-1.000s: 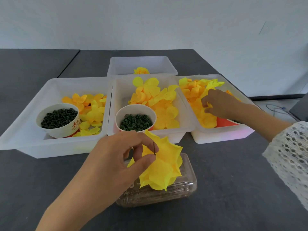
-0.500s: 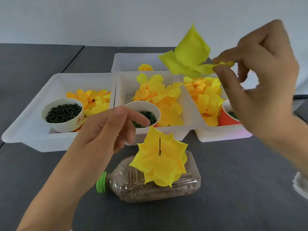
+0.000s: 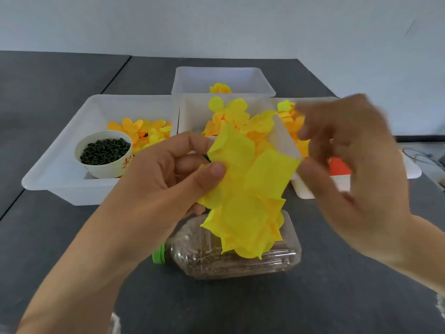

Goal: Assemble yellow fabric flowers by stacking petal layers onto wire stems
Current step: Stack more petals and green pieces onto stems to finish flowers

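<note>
My left hand (image 3: 168,179) pinches the left edge of a yellow petal layer (image 3: 243,174) between curled fingers (image 3: 190,143) and thumb, while my right hand (image 3: 349,160), blurred, holds the layer's right corner with its thumb and bent fingers. Just below my fingers the layer lies over the flower (image 3: 243,227), which stands above a clear bottle (image 3: 240,261) lying on its side on the dark worktop (image 3: 60,237). Beyond my fingers are white trays (image 3: 72,131) of yellow petals, the left one holding a cup (image 3: 103,153) of dark green pieces.
</note>
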Motion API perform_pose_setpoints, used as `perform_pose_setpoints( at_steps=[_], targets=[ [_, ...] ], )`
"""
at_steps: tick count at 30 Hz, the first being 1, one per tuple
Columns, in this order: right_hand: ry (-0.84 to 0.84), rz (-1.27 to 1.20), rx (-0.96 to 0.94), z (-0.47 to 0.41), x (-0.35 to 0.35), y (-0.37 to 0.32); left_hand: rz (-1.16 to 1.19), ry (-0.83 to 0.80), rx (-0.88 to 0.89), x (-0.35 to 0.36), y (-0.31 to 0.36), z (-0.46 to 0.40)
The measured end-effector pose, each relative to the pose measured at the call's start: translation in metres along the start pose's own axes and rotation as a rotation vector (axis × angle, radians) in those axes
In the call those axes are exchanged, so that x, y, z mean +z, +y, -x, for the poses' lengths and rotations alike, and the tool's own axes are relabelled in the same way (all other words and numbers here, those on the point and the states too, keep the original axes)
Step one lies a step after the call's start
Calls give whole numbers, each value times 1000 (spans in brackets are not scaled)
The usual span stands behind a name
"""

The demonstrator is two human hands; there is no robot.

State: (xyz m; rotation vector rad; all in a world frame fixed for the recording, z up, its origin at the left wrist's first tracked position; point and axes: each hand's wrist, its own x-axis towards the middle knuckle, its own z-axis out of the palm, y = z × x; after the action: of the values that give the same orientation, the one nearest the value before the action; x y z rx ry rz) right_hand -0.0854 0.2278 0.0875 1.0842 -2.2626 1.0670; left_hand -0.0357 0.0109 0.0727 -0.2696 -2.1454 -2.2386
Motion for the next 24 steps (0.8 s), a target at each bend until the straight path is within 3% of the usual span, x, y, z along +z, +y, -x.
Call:
perform_pose_setpoints(
  at_steps=[3,5,9,13,16,19,24],
  targets=[
    [-243,-465,474,-8,3,2,-59,11,26,3,0,-5],
    [-422,-498,624,-6,6,3,-105,-15,31,3,-2,-7],
    [-389,-451,563,4,5,-4,-98,-20,44,4,-6,-8],
    [-244,-540,682,4,8,-4,36,-60,54,2,-9,-9],
    [-309,-612,730,6,10,-7,76,-27,91,4,-11,-10],
    [-382,-619,714,8,10,-9,154,-95,119,5,-11,-11],
    [-441,-713,740,8,4,-10,28,-34,82,3,-16,-15]
  ],
)
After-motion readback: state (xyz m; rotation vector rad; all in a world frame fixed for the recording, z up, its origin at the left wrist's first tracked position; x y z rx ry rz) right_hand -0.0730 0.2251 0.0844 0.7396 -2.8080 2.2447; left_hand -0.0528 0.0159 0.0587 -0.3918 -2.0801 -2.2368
